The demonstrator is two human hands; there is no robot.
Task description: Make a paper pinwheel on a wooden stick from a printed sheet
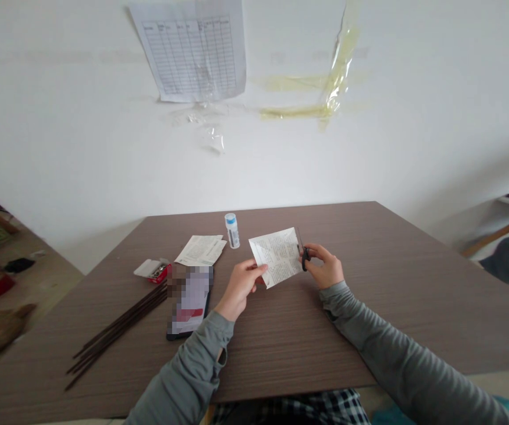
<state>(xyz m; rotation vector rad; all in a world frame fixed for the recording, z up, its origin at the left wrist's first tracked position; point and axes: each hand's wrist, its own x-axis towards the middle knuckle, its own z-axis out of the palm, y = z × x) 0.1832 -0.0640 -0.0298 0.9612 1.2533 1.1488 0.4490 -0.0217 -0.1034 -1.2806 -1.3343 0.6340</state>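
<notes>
My left hand (240, 287) pinches the lower left corner of a printed sheet of paper (276, 255), holding it tilted above the brown table (414, 283). My right hand (323, 267) grips small black-handled scissors (303, 251), whose blades run up along the paper's right edge. Both arms wear grey sleeves.
A white glue stick with a blue band (232, 230) stands behind the paper. Folded printed sheets (200, 250), a small open box of staples (153, 270), a phone (190, 301) and several thin dark sticks (117, 330) lie on the left. A wall chart (192, 50) hangs above.
</notes>
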